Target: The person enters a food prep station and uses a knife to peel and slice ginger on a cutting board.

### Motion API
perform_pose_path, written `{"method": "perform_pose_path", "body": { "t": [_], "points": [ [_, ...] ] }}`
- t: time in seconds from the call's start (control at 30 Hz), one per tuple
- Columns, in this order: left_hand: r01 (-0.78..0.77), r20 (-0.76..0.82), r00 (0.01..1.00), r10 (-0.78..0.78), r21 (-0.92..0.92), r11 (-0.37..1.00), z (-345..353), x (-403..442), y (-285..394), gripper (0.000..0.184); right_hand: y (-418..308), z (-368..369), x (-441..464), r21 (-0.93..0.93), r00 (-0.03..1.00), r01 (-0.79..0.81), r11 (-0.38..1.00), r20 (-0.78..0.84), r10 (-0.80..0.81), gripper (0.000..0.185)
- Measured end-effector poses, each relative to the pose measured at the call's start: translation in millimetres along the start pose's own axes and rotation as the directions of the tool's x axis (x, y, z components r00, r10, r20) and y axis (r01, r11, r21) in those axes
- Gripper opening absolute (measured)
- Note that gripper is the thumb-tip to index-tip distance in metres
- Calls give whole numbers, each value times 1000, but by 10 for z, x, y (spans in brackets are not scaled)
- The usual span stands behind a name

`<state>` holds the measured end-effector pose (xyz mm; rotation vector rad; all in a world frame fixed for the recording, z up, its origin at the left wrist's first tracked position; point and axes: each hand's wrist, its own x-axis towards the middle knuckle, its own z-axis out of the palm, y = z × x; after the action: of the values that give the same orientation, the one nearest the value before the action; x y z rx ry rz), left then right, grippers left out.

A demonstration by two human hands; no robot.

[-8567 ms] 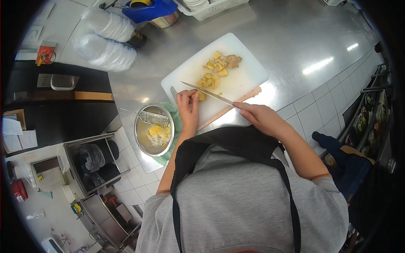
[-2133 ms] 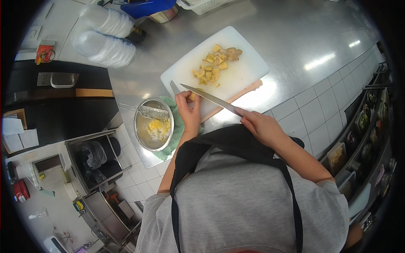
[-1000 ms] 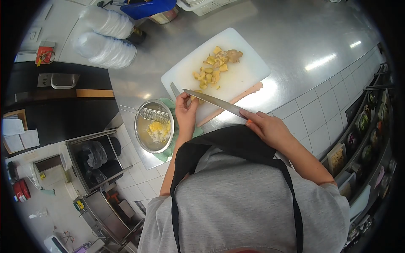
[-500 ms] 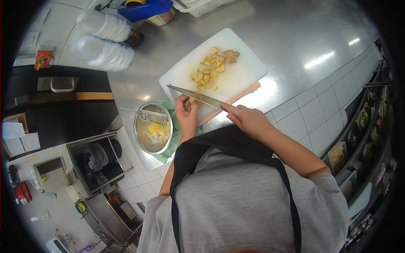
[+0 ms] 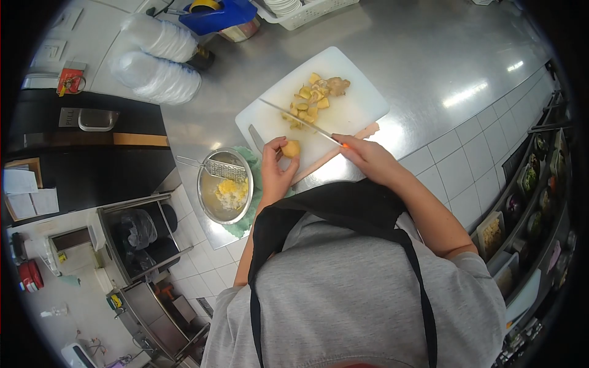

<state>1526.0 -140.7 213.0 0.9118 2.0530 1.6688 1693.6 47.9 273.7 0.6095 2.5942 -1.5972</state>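
Observation:
My left hand (image 5: pixel 277 168) pinches a peeled, yellow piece of ginger (image 5: pixel 291 148) over the near-left corner of the white cutting board (image 5: pixel 362 101). In my right hand (image 5: pixel 371 159) is a long kitchen knife (image 5: pixel 299 122), gripped by its handle; an orange spot shows near the blade. The blade slants up and left over the board, apart from the held piece. Yellow peelings and offcuts (image 5: pixel 302 111) lie heaped mid-board, beside a knobby unpeeled ginger root (image 5: pixel 337 86).
Left of the board, a metal bowl (image 5: pixel 200 195) on a green cloth (image 5: pixel 254 195) holds a grater (image 5: pixel 226 170) and yellow and whitish gratings (image 5: pixel 232 191). A pinkish strip (image 5: pixel 325 161) runs along the board's near edge. Wrapped plastic cups (image 5: pixel 156 76) stand back left.
The knife has moved away from the ginger piece, and its blade has turned edge-on. My left fingers have opened wider around the piece, which now shows more fully.

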Motion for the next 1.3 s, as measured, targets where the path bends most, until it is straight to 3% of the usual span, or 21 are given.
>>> {"method": "perform_pose_path", "body": {
  "t": [0.07, 0.13, 0.17, 0.23, 0.27, 0.33, 0.43, 0.57, 0.67, 0.73, 0.77, 0.83, 0.87, 0.93, 0.97, 1.0, 1.03, 1.3],
  "points": [
    [-38, 49, 998, 35, 72, 997, -32, 29, 43, 42, 47, -67, -61, 20, 999, -37, 999, -24, 37, 39],
    [194, 16, 979, -201, -344, 919, -59, 50, 107, 43, 111, -108, -108, 32, 997, -4, 999, -82, 7, 40],
    [193, 18, 980, -199, -344, 919, -79, 52, 134, 43, 119, -126, -126, 32, 996, -5, 999, -85, 7, 40],
    [311, 116, 926, -359, -774, 552, -120, 50, 178, 45, 120, -159, -150, 60, 996, -31, 998, -80, 36, 40],
    [310, 117, 927, -356, -772, 554, -122, 52, 188, 45, 145, -150, -148, 61, 996, -29, 998, -83, 34, 40],
    [342, 228, 907, -355, -890, 301, -117, 59, 202, 43, 206, -112, -136, 5, 996, 23, 1000, -92, -23, 40],
    [322, 252, 918, -306, -924, 207, -127, 94, 147, 45, 175, -86, -138, -9, 996, 53, 999, -66, -53, 40],
    [303, 230, 922, -310, -930, 210, -123, 130, 155, 42, 182, -26, -138, 6, 988, 118, 993, -101, -116, 40],
    [297, 188, 906, -380, -920, 254, -100, 153, 128, 41, 189, -21, -174, -89, 970, 177, 980, -152, -189, 39],
    [269, 78, 905, -418, -866, 421, -83, 167, 128, 34, 165, -40, -212, -131, 980, 146, 981, -119, -162, 38],
    [267, 77, 906, -417, -867, 421, -73, 178, 134, 34, 151, -50, -219, -132, 980, 147, 980, -118, -163, 38],
    [277, -60, 886, -461, -727, 628, -44, 195, 140, 31, 125, -70, -243, -134, 997, 51, 990, -58, -59, 38],
    [278, -59, 885, -461, -728, 627, -22, 187, 110, 31, 109, -87, -257, -135, 997, 49, 990, -58, -57, 38],
    [162, -204, 949, -241, -339, 927, 5, 172, 16, 30, 79, -106, -259, -175, 1000, -6, 985, -9, 5, 37],
    [163, -205, 948, -241, -338, 927, 0, 159, -26, 30, 92, -95, -260, -174, 1000, -5, 985, -7, 4, 37],
    [17, -284, 959, -12, 16, 1000, 0, 152, -70, 31, 124, -87, -263, -200, 999, 28, 979, -11, -31, 36],
    [-116, -274, 934, 228, 371, 921, 14, 150, -53, 32, 157, -80, -276, -226, 998, 57, 972, -14, -62, 35],
    [-69, -309, 931, 192, 368, 927, 24, 111, -63, 34, 24, -166, -428, -177, 995, 36, 984, 101, -18, 35]
  ]
}}
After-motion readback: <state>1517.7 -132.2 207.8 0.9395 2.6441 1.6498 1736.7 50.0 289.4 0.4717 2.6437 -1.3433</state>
